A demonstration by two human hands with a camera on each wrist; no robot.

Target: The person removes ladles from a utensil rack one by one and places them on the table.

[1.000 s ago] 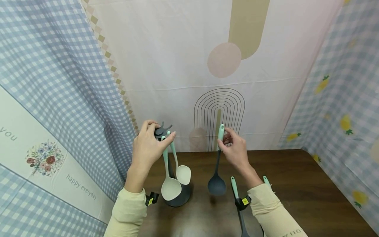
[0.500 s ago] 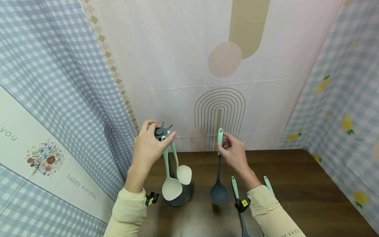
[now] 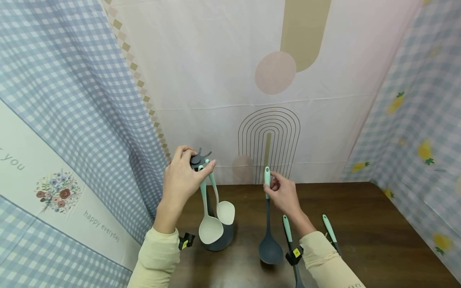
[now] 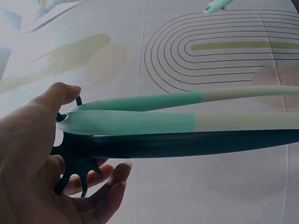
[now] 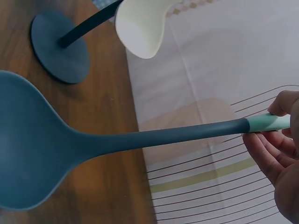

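My left hand (image 3: pixel 181 178) holds the hooked top of a dark utensil stand (image 3: pixel 222 242), thumb on the near side. Two white utensils with mint handles hang on it: a ladle (image 3: pixel 211 230) in front and a smaller-looking scoop-shaped spoon (image 3: pixel 226 212) behind. In the left wrist view the curved hooks (image 4: pixel 74 170) show between palm and fingers. To the right, my right hand (image 3: pixel 284 194) pinches the mint handle of a dark blue-grey ladle (image 3: pixel 271 251) between thumb and fingers. The ladle hangs bowl down, close over the table, apart from the stand.
Beside the right forearm, two more mint-handled utensils lie on the brown wooden table (image 3: pixel 389 240): one handle (image 3: pixel 287 229) left of the sleeve, another handle (image 3: pixel 329 227) right of it. A patterned cloth (image 3: pixel 201 80) hangs behind the table, with checked curtains at both sides.
My right hand has come down and nearer with the dark ladle, its bowl shifting slightly right. The left hand keeps its hold on the stand; the view has shifted slightly.
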